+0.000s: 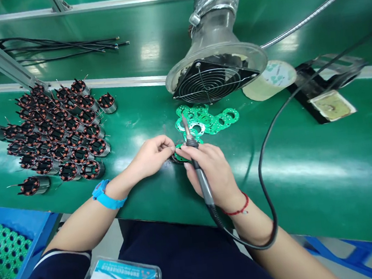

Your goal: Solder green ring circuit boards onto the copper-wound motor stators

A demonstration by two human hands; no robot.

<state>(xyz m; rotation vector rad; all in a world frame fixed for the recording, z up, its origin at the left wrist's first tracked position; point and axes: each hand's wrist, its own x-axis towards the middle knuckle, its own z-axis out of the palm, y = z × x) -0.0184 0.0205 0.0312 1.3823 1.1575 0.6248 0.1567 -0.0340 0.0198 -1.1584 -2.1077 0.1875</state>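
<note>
My right hand (211, 168) is closed around a soldering iron (203, 180), whose tip points away from me over the green boards. Its thumb and fingertips also reach the motor stator (178, 157) in front of me, which has a green ring board on top and is mostly hidden by my fingers. My left hand (155, 154) is closed, thumb and forefinger pinched at the stator's left edge; what lies between those fingertips is too small to make out. Just beyond both hands is a loose pile of green ring-shaped circuit boards (209, 121).
Many copper-wound stators (58, 132) stand grouped at left. A fume extractor hood (216, 70) hangs above the boards. At right are a tape roll (271, 79), an iron stand with sponge (333, 105) and the iron's looping cord (262, 180). Black cables (69, 45) lie behind. A blue bin (44, 231) holds board panels.
</note>
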